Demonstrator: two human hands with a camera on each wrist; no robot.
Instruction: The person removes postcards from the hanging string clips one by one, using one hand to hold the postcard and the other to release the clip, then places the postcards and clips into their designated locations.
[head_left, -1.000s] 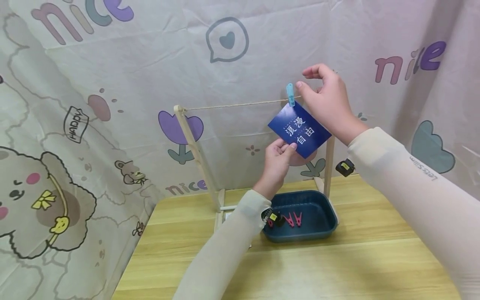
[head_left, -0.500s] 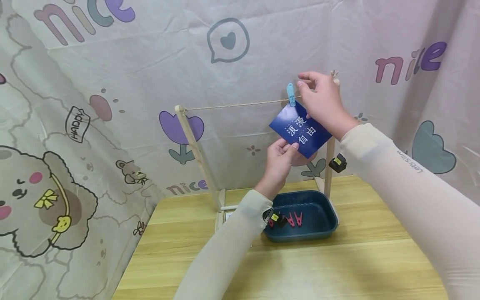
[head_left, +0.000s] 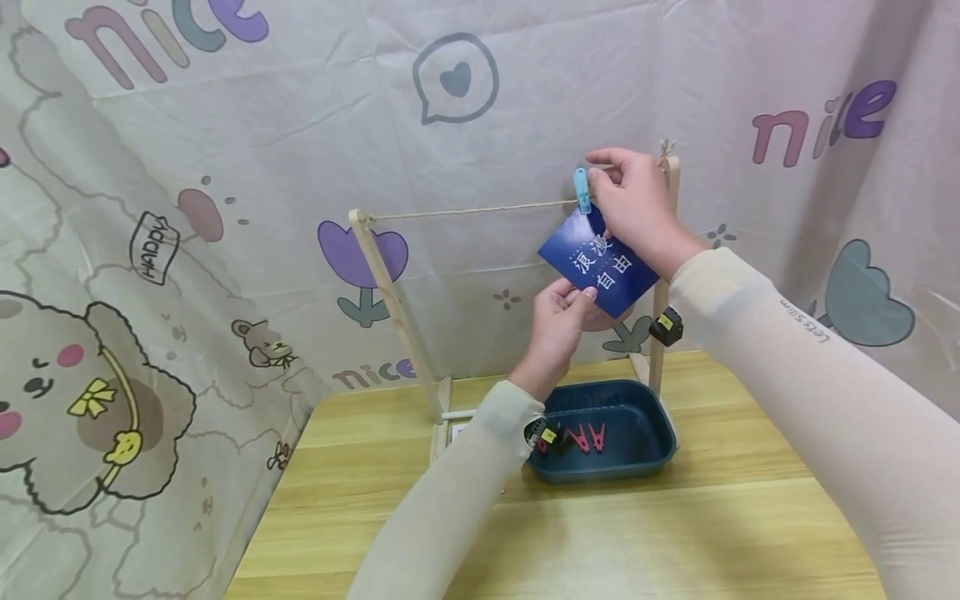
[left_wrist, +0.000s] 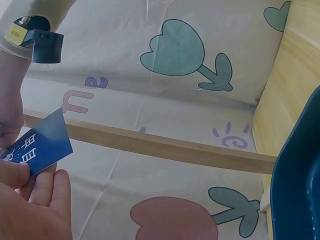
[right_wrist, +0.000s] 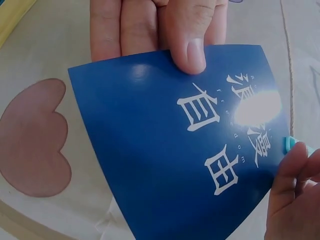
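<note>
A blue card [head_left: 581, 237] with white lettering hangs tilted, one corner under a light blue clothespin [head_left: 582, 190] on a thin string [head_left: 480, 210]. My left hand [head_left: 557, 333] pinches the card's lower left edge, thumb on the printed face and fingers behind, as the right wrist view shows too. My right hand [head_left: 636, 196] is beside the clothespin, its thumb tip right at the clip and the index finger reaching out above. It overlaps the card's upper right edge in the head view. In the right wrist view only a sliver of the clothespin [right_wrist: 290, 144] shows.
The string runs between two wooden posts, the left post [head_left: 393, 308] and the right post [head_left: 657, 350]. Below stands a dark blue tray [head_left: 637, 467] on the wooden table [head_left: 750, 467], with several red clothespins [head_left: 597, 438] inside. A printed cloth [head_left: 480, 150] hangs behind.
My right hand has moved left and slightly down, from apart to right at the blue clothespin. My left hand and the card stay almost where they were.
</note>
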